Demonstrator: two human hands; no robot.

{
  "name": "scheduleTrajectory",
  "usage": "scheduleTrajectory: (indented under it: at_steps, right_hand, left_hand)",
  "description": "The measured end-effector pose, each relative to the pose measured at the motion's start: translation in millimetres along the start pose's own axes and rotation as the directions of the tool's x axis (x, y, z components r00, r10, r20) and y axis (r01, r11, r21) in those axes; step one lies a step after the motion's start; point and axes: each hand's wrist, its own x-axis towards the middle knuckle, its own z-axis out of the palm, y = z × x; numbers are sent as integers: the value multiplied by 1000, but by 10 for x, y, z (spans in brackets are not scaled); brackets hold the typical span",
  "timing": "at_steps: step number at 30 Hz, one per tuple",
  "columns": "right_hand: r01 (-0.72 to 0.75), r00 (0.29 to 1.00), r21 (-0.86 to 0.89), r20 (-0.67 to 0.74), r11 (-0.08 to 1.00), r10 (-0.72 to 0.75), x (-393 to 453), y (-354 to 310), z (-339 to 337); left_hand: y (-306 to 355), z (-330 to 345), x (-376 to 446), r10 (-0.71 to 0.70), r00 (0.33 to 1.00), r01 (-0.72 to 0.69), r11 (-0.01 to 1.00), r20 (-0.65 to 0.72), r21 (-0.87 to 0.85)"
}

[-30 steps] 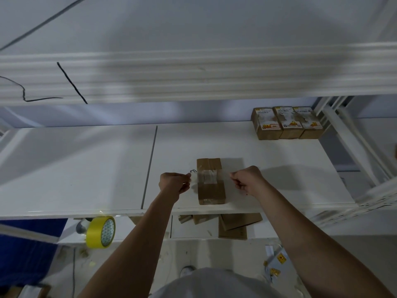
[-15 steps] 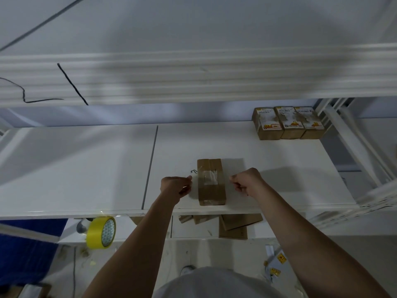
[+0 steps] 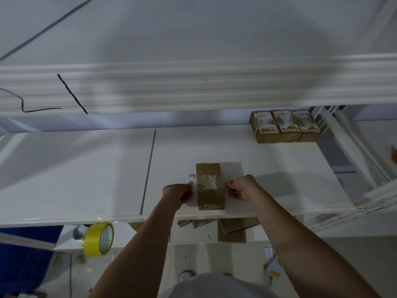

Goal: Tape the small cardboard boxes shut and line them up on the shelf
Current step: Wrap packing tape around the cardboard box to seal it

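Fingers [image 3: 231, 187] pinch clear tape [image 3: 209, 183] over box [image 3: 210, 196] on white shelf [image 3: 86, 168].

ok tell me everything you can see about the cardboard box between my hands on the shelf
The cardboard box is small, plain brown and oblong, lying flat on the white shelf near its front edge, long side running front to back. A clear tape strip crosses its top and stretches out to both sides. The left hand and right hand each pinch one end of that strip, just beside the box. Whether the fingers touch the cardboard itself is unclear.
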Motion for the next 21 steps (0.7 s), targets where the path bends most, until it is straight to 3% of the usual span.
scheduleTrajectory:
  at_steps: [18,21]
  right_hand:
    - [-100,994,50,56,994,97,11,36,96]
    - [-123,991,18,59,992,122,-3,30,105]
  left_hand:
    - [-98,73,179,40,996,-30,991,-76,130]
    - [-119,85,245,21,993,4,977,-115,214]
